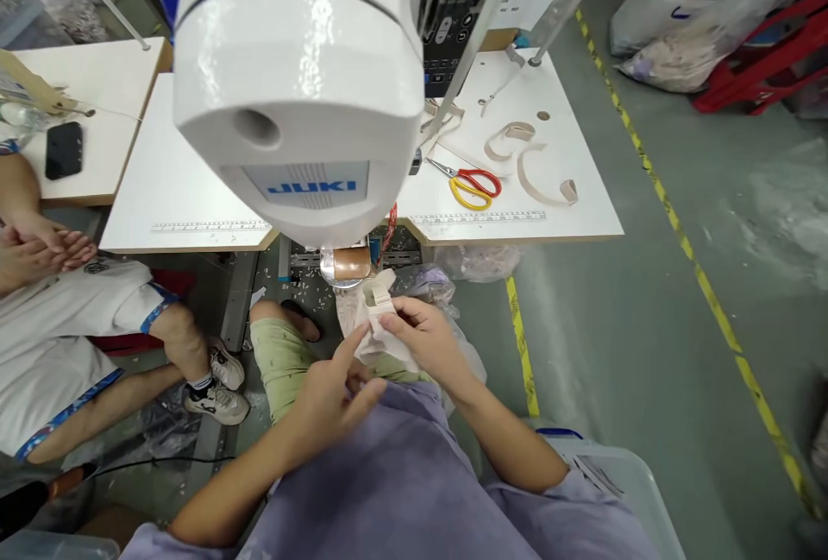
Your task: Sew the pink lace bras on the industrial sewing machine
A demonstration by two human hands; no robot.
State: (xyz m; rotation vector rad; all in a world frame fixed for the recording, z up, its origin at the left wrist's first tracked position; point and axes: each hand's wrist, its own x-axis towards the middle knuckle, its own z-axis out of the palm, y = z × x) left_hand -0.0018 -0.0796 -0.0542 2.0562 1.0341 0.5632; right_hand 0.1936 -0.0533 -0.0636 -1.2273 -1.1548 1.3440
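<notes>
Both my hands work a small piece of pale beige fabric (379,310) just below the head of a white JUKI sewing machine (297,85). My right hand (427,337) is closed on the fabric, pinching its folded edge between thumb and fingers. My left hand (333,387) touches the same piece from the left, index finger stretched toward it and the other fingers curled. The fabric's top end, with a small loop, sits close under the machine's metal part (346,267).
Red-and-yellow scissors (471,185) and beige strips (540,180) lie on the white table (582,215). Another person sits at the left in white shorts (65,318), hands together. A black phone (63,150) lies on the left table. Plastic bags (686,16) are at the far right.
</notes>
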